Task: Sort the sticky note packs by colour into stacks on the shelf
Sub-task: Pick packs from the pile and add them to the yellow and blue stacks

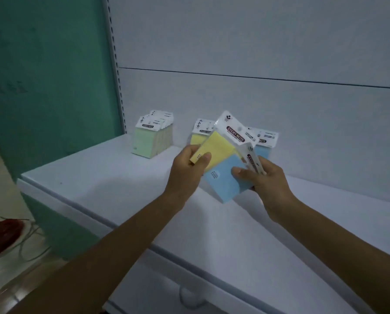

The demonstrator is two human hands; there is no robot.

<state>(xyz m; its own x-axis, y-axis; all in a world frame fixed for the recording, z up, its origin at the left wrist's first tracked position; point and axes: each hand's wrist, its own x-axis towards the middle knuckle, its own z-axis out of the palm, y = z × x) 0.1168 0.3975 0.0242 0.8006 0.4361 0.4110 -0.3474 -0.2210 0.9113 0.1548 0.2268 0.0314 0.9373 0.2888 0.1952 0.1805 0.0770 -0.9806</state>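
Observation:
My left hand [187, 168] pinches a yellow sticky note pack [219, 148] by its lower corner, above the white shelf [112, 177]. My right hand [262, 177] grips a blue sticky note pack [223, 180] together with at least one more pack edge-on behind it. Against the back panel stand a row of green packs [151, 137] at the left, yellow packs [200, 134] in the middle, and blue packs [264, 141] at the right, both partly hidden by the held packs.
A teal wall [49, 75] and a slotted upright [116, 64] bound the shelf on the left. On the floor at the lower left lie a red object [1, 234] and some cables [31, 243]. A lower shelf edge [189, 298] shows below.

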